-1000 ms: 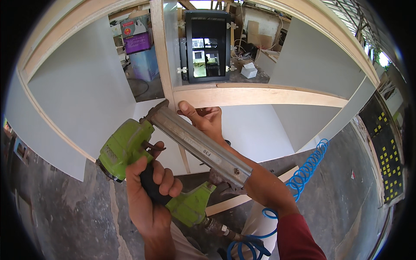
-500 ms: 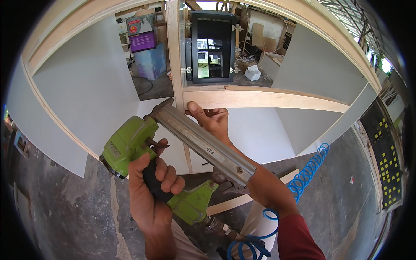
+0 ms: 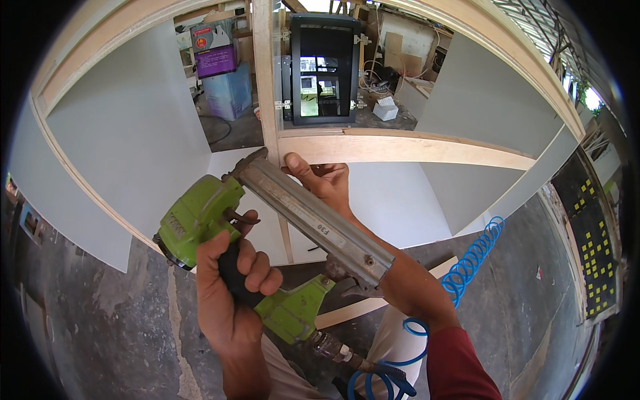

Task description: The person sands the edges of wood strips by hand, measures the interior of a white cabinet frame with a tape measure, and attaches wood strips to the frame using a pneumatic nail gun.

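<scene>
A green and grey brad nailer (image 3: 200, 213) is in my left hand (image 3: 223, 303), fingers wrapped round its black grip. The index finger lies close by the trigger. Its nose rests at the wooden upright (image 3: 265, 80), near the joint with a pale wooden rail (image 3: 400, 146). My right hand (image 3: 328, 188) reaches behind the nailer's long magazine and grips the rail's left end from below, thumb up at the joint; the other fingers are partly hidden under the rail. A blue coiled air hose (image 3: 463, 273) runs from the nailer's handle.
White panels (image 3: 133, 107) form the sides of the wooden-framed cabinet around the joint. Behind it stand a dark glass-fronted door (image 3: 325, 70) with hinges, a purple box (image 3: 217, 61) and a blue bin (image 3: 227, 92). A wood strip (image 3: 353, 313) lies on the concrete floor (image 3: 113, 313).
The view has shifted slightly, so the frame sits a little higher and further left. Both hands, the nailer and the rail keep the same positions relative to one another.
</scene>
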The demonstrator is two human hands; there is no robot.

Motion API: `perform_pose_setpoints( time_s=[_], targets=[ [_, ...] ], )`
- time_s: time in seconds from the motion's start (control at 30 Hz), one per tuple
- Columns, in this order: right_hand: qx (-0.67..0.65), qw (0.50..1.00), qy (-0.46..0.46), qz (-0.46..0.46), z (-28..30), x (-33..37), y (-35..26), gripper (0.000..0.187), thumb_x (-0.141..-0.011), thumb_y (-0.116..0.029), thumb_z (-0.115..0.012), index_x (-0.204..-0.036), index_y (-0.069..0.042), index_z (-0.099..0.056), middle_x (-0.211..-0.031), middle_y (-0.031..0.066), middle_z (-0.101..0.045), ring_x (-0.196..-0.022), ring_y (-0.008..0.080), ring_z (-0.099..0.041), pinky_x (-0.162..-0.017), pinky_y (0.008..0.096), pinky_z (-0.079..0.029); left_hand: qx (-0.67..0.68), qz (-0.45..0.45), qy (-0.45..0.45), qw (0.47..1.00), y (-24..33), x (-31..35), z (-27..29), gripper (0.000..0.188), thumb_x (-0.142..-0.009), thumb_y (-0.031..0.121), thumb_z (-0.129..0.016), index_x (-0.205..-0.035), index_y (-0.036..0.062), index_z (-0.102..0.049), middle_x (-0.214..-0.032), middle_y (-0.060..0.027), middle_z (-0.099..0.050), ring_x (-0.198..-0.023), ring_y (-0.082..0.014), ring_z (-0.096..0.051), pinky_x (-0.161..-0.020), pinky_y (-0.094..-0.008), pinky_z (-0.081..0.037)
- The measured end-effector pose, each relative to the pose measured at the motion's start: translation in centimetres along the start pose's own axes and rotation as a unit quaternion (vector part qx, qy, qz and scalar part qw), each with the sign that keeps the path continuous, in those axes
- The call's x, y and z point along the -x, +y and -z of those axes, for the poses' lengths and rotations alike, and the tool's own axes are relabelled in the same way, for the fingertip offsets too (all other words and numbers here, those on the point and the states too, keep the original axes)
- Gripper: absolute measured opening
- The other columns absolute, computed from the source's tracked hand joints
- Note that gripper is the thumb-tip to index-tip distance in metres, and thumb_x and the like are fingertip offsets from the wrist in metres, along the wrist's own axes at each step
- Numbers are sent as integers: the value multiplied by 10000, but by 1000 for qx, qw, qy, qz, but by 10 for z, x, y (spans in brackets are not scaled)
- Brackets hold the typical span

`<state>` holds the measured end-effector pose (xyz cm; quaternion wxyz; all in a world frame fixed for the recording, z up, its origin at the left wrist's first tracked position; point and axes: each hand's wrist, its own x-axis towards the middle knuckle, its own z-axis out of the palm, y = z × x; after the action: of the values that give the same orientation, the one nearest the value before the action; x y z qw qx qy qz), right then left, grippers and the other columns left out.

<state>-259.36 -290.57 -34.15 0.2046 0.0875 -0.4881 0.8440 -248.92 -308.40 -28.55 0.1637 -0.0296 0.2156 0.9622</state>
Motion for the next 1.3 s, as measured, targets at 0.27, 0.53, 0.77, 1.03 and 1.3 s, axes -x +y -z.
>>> perform_pose_setpoints(
  time_s=[0.27,0.53,0.77,1.03,1.3],
  targets=[
    [-5,1000,-3,19,-1,-1,2,242,-865,-122,-808,-1037,16,-708,-964,94,-740,-874,163,-693,-879,344,-559,4,-1,6,1000,5,-1,4,457,-1004,249,-539,-1308,-84,-469,-646,-1,-427,-524,-111,-399,-504,-299,-349],
    [16,1000,0,4,-1,0,4,242,-872,-131,-803,-1044,9,-705,-962,90,-740,-873,160,-692,-864,342,-562,10,4,6,1000,7,0,3,446,-1010,249,-526,-1303,-82,-470,-644,-4,-420,-524,-112,-391,-497,-304,-345],
    [5,999,-26,39,5,-3,11,222,-920,-150,-757,-1092,-29,-685,-1017,83,-730,-933,155,-692,-842,346,-576,-30,-26,42,998,2,0,0,443,-993,242,-522,-1299,-75,-475,-640,2,-398,-508,-111,-365,-481,-293,-338],
    [44,991,-90,-91,21,10,-21,387,-903,-281,-772,-1113,33,-686,-998,103,-721,-887,176,-676,-800,338,-569,-88,-116,46,988,-14,22,-8,504,-1015,296,-462,-1365,-64,-424,-656,3,-410,-476,-90,-367,-421,-253,-347],
    [485,776,-204,-348,94,60,-168,303,-918,-167,-580,-1115,14,-721,-1049,140,-748,-1014,232,-687,-908,369,-516,-172,-126,-111,971,-85,53,-11,693,-987,390,-549,-1433,-52,-256,-799,-73,-577,-671,-213,-598,-754,-424,-528]
  ],
)
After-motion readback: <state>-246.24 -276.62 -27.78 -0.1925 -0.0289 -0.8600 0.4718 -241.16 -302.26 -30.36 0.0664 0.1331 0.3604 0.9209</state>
